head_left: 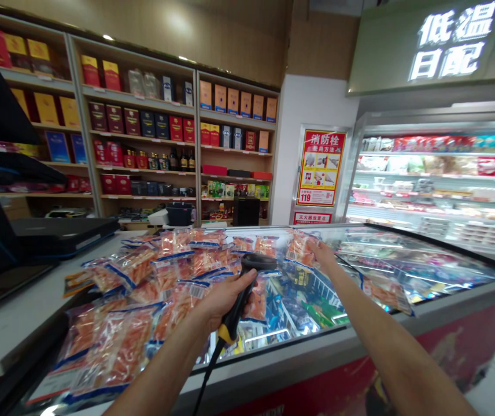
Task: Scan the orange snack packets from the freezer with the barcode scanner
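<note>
So the left hand [225, 297] has its fingers wrapped around the black scanner [241, 299], handle slanting up from lower left, head aimed off to the right. The packet [299, 248] is past that head, over the freezer's [295, 350] far side (long axis hard to read). Right hand [321, 255] is way nearer, fingers at its right edge; can't tell how tightly.
</note>
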`<state>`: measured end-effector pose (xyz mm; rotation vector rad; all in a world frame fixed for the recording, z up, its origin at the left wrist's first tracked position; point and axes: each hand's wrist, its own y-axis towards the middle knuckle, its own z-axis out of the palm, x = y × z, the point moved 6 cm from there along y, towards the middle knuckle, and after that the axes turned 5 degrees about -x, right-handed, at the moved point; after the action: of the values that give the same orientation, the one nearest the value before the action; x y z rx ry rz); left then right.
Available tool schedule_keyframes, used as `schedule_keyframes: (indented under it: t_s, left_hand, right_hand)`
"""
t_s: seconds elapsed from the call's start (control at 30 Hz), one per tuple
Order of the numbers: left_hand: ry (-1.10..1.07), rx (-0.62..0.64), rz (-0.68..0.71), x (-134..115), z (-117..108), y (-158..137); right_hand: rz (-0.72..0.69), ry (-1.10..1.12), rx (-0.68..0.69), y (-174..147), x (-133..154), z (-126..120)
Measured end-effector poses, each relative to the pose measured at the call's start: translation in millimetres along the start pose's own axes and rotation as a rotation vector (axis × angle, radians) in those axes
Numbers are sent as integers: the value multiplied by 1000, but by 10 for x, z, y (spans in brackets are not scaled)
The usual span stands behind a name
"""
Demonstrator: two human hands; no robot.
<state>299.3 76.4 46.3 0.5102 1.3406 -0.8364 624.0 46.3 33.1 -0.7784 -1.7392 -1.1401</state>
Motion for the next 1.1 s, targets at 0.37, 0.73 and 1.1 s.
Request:
schedule_keyframes:
  t_s: [0.37, 0.73, 1.1]
  left_hand:
    - [-18, -259, 31, -58, -557, -47]
    - [-58, -265, 5, -16, -632, -95]
    - [-42, -99, -30, 86, -74, 142]
  right_hand:
    - [-109, -174, 85, -198, 399, 792]
    - [-269, -587, 68, -482, 498, 1154]
    - [59, -1117, -184, -65, -602, -1132]
